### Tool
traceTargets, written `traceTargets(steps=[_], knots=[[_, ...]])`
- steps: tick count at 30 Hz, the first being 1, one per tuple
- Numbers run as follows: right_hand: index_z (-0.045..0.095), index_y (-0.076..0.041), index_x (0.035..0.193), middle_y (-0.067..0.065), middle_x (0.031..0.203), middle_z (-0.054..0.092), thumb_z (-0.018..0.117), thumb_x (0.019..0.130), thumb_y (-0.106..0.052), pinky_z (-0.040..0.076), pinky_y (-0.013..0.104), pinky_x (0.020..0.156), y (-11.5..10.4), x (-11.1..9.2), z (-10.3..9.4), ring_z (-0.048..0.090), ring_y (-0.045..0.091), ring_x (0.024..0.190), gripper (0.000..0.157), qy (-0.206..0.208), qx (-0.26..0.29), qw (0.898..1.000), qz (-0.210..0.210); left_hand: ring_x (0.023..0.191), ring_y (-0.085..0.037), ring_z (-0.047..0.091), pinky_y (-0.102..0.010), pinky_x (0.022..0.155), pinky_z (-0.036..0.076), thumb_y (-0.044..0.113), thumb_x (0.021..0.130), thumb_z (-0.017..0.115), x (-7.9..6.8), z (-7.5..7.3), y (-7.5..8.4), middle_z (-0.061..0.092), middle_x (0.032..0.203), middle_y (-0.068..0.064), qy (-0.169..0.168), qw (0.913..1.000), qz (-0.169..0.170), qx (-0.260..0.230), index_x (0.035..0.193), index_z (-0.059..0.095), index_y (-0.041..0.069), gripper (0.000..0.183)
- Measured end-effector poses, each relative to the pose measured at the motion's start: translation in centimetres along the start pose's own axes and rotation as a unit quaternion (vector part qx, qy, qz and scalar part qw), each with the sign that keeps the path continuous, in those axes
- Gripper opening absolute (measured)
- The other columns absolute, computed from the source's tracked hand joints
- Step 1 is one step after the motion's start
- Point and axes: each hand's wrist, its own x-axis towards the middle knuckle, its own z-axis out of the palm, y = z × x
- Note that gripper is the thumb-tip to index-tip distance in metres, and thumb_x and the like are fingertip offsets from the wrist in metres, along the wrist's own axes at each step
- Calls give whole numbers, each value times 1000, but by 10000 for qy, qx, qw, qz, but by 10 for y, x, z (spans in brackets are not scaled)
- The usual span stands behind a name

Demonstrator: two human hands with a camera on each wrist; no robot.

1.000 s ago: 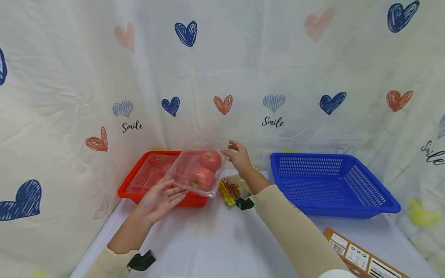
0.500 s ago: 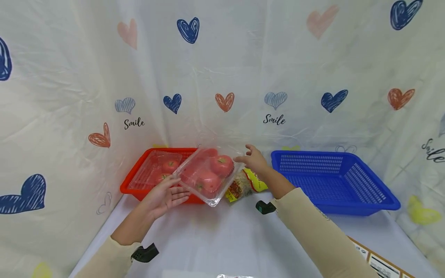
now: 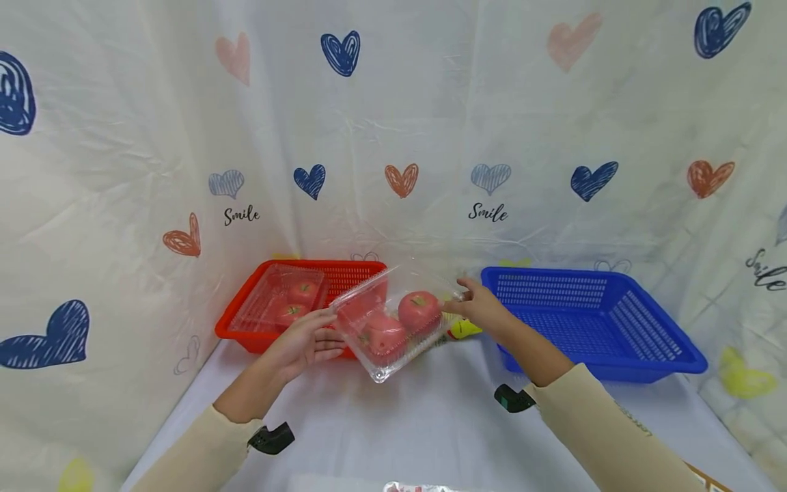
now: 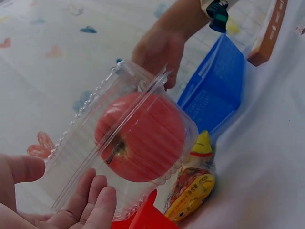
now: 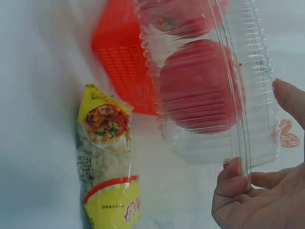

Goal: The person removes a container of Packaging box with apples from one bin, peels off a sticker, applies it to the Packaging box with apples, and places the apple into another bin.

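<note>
- So the clear box with red fruit in it is up off the table, tilted, one corner pointing down toward the person.
- Left hand is at the box's left corner: fingers pretty straight, thumb well apart, just kinda supporting that end rather than wrapping round it.
- Right hand has the opposite edge pinched between thumb and curled fingers; the right wrist view shows it best.
- Behind the box on the left is the red basket, with a second box of red fruit sitting in it.
- Blue basket is over on the right, just beyond the right hand.
- Yellow bag lies on the table between the baskets, partly hidden by the box from the head view.
- Backdrop is a curtain with hearts and "Smile" on it.
</note>
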Motion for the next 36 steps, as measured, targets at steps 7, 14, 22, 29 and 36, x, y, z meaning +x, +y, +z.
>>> traceTargets(steps=[7,14,22,29,36], knots=[[22,-8,154,26,144,34,73,79,-56,42,57,98,13,-26,-6,41,41,126,103,28,-411,9991,-45,102,-31,65,-42,90,51,34,96,61,5,4,-1,62,118,-15,-102,9999,-6,88,138,44,11,51],[23,-4,153,24,138,39,74,78,-57,54,39,81,27,-51,-6,51,30,104,105,127,-430,9990,73,100,-32,65,-43,90,51,29,92,67,12,11,-5,61,117,-17,-290,9995,63,113,136,46,9,53],[24,-6,153,17,116,48,74,81,-52,45,30,61,36,-74,-4,49,22,72,99,113,-115,9998,118,102,-32,65,-44,88,52,27,89,71,13,23,-6,60,121,-15,-286,9991,126,289,136,45,11,55],[23,-8,153,21,132,44,73,85,-47,49,34,67,47,-95,-2,52,25,79,93,123,273,9994,182,104,-30,62,-44,90,51,30,85,75,13,33,-12,57,124,-12,-296,9971,94,700,138,45,16,63],[24,-8,152,19,125,48,71,88,-41,49,34,64,60,-111,0,53,25,77,85,73,518,9986,110,104,-32,62,-45,87,53,26,86,75,12,39,-23,57,123,-16,-552,9966,-82,608,143,40,14,68]])
